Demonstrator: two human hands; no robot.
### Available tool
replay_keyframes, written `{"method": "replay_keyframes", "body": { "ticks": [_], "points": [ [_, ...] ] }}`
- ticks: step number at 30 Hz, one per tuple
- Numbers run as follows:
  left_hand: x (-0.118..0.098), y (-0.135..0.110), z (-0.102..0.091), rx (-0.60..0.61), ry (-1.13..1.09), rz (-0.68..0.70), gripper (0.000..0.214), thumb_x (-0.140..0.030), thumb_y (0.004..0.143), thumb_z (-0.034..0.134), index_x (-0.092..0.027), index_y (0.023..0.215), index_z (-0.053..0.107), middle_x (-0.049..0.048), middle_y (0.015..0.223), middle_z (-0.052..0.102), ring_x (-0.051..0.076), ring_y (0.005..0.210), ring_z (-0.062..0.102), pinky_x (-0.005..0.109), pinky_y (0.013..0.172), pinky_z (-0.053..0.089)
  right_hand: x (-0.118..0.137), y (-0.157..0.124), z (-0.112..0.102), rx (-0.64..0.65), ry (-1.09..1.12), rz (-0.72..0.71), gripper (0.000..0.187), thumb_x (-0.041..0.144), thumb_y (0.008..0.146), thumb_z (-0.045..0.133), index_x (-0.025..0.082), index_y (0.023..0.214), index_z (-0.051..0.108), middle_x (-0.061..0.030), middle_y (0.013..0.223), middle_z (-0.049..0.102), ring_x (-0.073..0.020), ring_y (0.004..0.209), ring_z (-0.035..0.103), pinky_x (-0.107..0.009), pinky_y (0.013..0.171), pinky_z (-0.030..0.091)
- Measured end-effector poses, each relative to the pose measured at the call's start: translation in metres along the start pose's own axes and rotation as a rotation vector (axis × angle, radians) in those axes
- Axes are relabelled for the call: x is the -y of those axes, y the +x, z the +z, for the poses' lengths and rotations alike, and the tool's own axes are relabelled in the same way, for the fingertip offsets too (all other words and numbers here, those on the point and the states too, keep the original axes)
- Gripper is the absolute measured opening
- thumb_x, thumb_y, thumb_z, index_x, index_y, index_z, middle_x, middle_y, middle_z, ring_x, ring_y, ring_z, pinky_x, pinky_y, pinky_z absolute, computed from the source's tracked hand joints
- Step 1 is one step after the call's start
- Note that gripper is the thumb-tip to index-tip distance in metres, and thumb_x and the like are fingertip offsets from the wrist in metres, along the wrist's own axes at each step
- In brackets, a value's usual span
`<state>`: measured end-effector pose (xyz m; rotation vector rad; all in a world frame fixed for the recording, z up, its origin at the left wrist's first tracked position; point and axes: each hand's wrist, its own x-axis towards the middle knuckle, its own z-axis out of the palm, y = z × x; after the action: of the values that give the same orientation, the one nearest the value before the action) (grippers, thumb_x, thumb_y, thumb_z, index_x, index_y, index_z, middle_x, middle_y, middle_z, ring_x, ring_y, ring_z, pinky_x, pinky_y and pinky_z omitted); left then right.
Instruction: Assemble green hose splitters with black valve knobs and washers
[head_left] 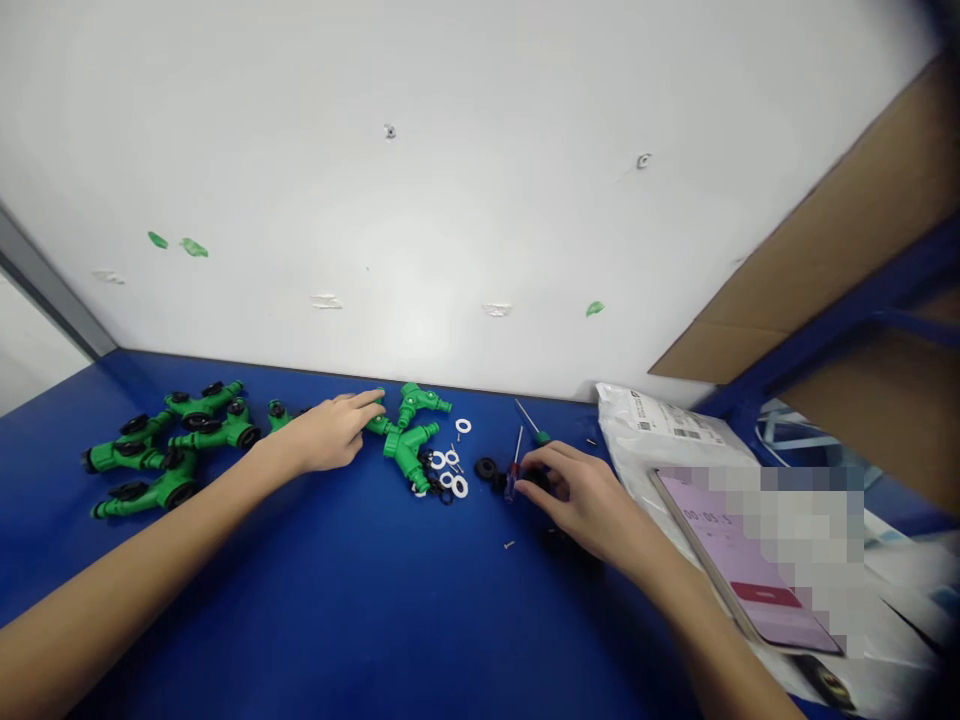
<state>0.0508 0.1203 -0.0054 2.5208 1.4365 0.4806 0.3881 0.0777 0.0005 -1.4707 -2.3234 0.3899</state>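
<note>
My left hand reaches over the table with its fingers stretched out. Its fingertips touch or lie just above a green plastic hose connector, partly hidden by them. Just right of it lie two more green Y-shaped connectors, one behind and one in front. My right hand curves over dark parts, thumb and fingers apart. A black piece shows between them; I cannot see a firm grip on it. Beside the thumb is a screwdriver with a purplish handle. Another screwdriver has a green handle.
Several green connectors with black knobs lie at the left. White ring washers, small screws and a black ring lie mid-table. At right, a phone rests on white plastic packaging. A white panel stands behind.
</note>
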Motion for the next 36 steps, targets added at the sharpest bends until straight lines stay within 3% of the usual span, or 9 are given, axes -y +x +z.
{"method": "replay_keyframes", "body": {
  "ticks": [5, 11, 13, 17, 20, 24, 30, 34, 36],
  "points": [
    [-0.004, 0.003, -0.007, 0.037, 0.055, -0.055, 0.031, -0.011, 0.073, 0.05, -0.019, 0.096, 0.067, 0.0151, 0.122, 0.065, 0.034, 0.096, 0.069, 0.045, 0.084, 0.052, 0.006, 0.0, 0.001, -0.053, 0.154, -0.06, 0.015, 0.026, 0.09, 0.059, 0.021, 0.101, 0.067, -0.0075, 0.106, 0.064, -0.0173, 0.078, 0.065, -0.035, 0.074, 0.059],
    [-0.03, -0.033, -0.04, -0.084, -0.01, -0.208, 0.024, -0.033, 0.08, 0.06, -0.022, 0.101, 0.064, 0.0066, 0.079, 0.068, 0.028, 0.07, 0.066, 0.035, 0.06, 0.051, 0.004, -0.003, -0.003, -0.038, 0.13, -0.037, 0.023, 0.028, 0.089, 0.06, 0.021, 0.111, 0.064, -0.0049, 0.096, 0.067, -0.0173, 0.076, 0.064, -0.034, 0.073, 0.057],
    [-0.043, -0.047, -0.047, -0.068, -0.322, -0.318, 0.017, -0.034, 0.078, 0.066, -0.024, 0.091, 0.065, 0.0015, 0.064, 0.063, 0.022, 0.057, 0.062, 0.028, 0.048, 0.046, 0.001, -0.004, -0.005, -0.003, 0.066, -0.028, 0.017, 0.025, 0.088, 0.06, 0.021, 0.104, 0.067, -0.0042, 0.091, 0.066, -0.0175, 0.072, 0.062, -0.034, 0.07, 0.055],
    [-0.066, -0.067, -0.035, 0.224, -1.244, -0.435, 0.025, -0.029, 0.071, 0.076, -0.02, 0.093, 0.068, 0.0096, 0.095, 0.073, 0.017, 0.059, 0.064, 0.022, 0.042, 0.046, -0.001, -0.007, -0.004, 0.041, -0.05, -0.04, 0.016, 0.015, 0.085, 0.058, 0.021, 0.093, 0.07, -0.0067, 0.097, 0.063, -0.02, 0.076, 0.063, -0.038, 0.073, 0.054],
    [-0.079, -0.071, -0.011, 0.354, -1.608, -0.501, 0.025, -0.022, 0.074, 0.074, -0.017, 0.097, 0.067, 0.0161, 0.122, 0.068, 0.014, 0.057, 0.068, 0.02, 0.041, 0.049, 0.009, -0.007, 0.003, 0.011, -0.109, -0.073, 0.017, 0.016, 0.086, 0.059, 0.019, 0.098, 0.07, -0.0116, 0.106, 0.061, -0.0276, 0.09, 0.062, -0.048, 0.084, 0.053],
    [-0.089, -0.066, 0.014, 0.45, -1.723, -0.55, 0.03, -0.022, 0.08, 0.072, -0.017, 0.105, 0.057, 0.0165, 0.12, 0.07, 0.014, 0.053, 0.07, 0.022, 0.044, 0.054, 0.034, 0.001, 0.022, 0.003, -0.08, -0.207, 0.026, 0.021, 0.09, 0.061, 0.02, 0.116, 0.065, -0.0132, 0.117, 0.058, -0.0304, 0.106, 0.055, -0.052, 0.097, 0.048],
    [-0.095, -0.066, 0.026, 0.477, -1.855, -0.59, 0.037, -0.034, 0.089, 0.067, -0.015, 0.118, 0.055, 0.0192, 0.112, 0.074, 0.018, 0.061, 0.074, 0.029, 0.058, 0.06, 0.04, 0.012, 0.046, -0.005, 0.117, -0.266, 0.019, 0.013, 0.093, 0.056, 0.02, 0.104, 0.069, -0.0107, 0.104, 0.066, -0.0254, 0.093, 0.061, -0.048, 0.087, 0.054],
    [-0.091, -0.074, 0.03, 0.485, -1.913, -0.535, 0.043, -0.025, 0.085, 0.072, -0.015, 0.125, 0.06, 0.0178, 0.122, 0.07, 0.021, 0.082, 0.076, 0.034, 0.081, 0.06, 0.034, 0.006, 0.042, -0.088, 0.397, -0.225, 0.016, 0.031, 0.094, 0.062, 0.02, 0.104, 0.067, -0.0073, 0.096, 0.068, -0.0167, 0.073, 0.064, -0.033, 0.07, 0.058],
    [-0.089, -0.077, 0.033, 0.451, -1.899, -0.539, 0.051, -0.027, 0.081, 0.077, -0.018, 0.128, 0.059, 0.015, 0.119, 0.071, 0.02, 0.078, 0.076, 0.031, 0.075, 0.061, 0.037, 0.001, 0.039, -0.121, 0.531, -0.206, 0.026, 0.042, 0.093, 0.063, 0.021, 0.107, 0.065, -0.0057, 0.09, 0.07, -0.0166, 0.073, 0.067, -0.031, 0.066, 0.059]
  ]
}}
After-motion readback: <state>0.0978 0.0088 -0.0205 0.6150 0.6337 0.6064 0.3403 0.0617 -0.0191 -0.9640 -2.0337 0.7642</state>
